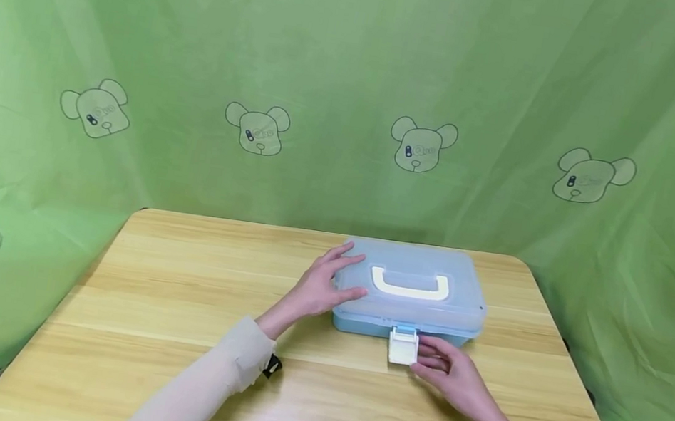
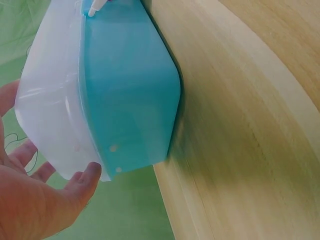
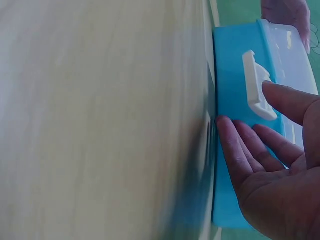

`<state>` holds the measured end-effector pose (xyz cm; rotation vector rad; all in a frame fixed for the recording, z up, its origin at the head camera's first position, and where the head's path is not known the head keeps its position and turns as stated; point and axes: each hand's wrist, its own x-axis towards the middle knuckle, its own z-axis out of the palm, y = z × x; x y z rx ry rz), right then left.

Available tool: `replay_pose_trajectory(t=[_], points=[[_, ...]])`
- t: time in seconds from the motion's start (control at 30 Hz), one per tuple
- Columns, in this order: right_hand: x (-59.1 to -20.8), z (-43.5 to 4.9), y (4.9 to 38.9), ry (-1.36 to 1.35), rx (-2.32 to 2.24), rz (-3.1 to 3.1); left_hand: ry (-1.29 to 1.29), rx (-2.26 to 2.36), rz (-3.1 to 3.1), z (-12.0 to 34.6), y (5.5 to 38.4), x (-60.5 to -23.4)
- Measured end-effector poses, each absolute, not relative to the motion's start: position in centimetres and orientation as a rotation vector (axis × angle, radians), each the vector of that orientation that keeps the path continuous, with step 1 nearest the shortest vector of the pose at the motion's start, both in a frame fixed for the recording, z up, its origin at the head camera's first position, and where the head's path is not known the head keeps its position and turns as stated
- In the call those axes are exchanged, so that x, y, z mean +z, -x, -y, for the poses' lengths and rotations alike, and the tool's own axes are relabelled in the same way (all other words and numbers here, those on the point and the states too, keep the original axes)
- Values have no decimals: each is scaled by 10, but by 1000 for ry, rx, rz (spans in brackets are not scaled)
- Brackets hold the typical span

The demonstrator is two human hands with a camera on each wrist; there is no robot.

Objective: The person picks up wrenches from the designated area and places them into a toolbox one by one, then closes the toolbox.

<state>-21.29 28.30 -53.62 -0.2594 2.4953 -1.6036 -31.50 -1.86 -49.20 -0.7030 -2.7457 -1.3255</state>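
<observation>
A blue plastic storage box [image 1: 354, 324] with a translucent lid [image 1: 408, 307] and a white carrying handle [image 1: 409, 291] sits toward the back right of the table. Spread around the lid's left end, my left hand [image 1: 320, 287] has its thumb over the front edge; the left wrist view shows the fingers [image 2: 22, 152] beside the lid. At the box's front, the white latch [image 1: 403, 349] is swung outward from the body. My right hand [image 1: 456, 382] is at the latch's right side, thumb tip against it in the right wrist view and extended fingers [image 3: 235, 150] along the blue front.
The wood-grain table [image 1: 186, 275] has rounded back corners, and the box stands near its back edge. Green curtain [image 1: 347, 46] printed with bear heads hangs behind and along both sides.
</observation>
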Motion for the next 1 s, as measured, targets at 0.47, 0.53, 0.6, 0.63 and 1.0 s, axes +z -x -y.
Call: replay_pose_trajectory(t=[0.47, 0.53, 0.6, 0.63, 1.0], points=[[-542, -276, 217, 148, -1660, -2435, 701, -1325, 2741, 18, 315, -494], [-543, -276, 217, 121, -1677, -2422, 697, -1322, 2744, 18, 315, -494], [-544, -277, 217, 122, -1690, -2406, 694, -1333, 2745, 18, 314, -493], [-544, -278, 217, 122, -1698, -2398, 693, -1336, 2747, 19, 314, -493], [-541, -279, 216, 117, -1750, -2341, 706, -1329, 2746, 19, 315, -493]])
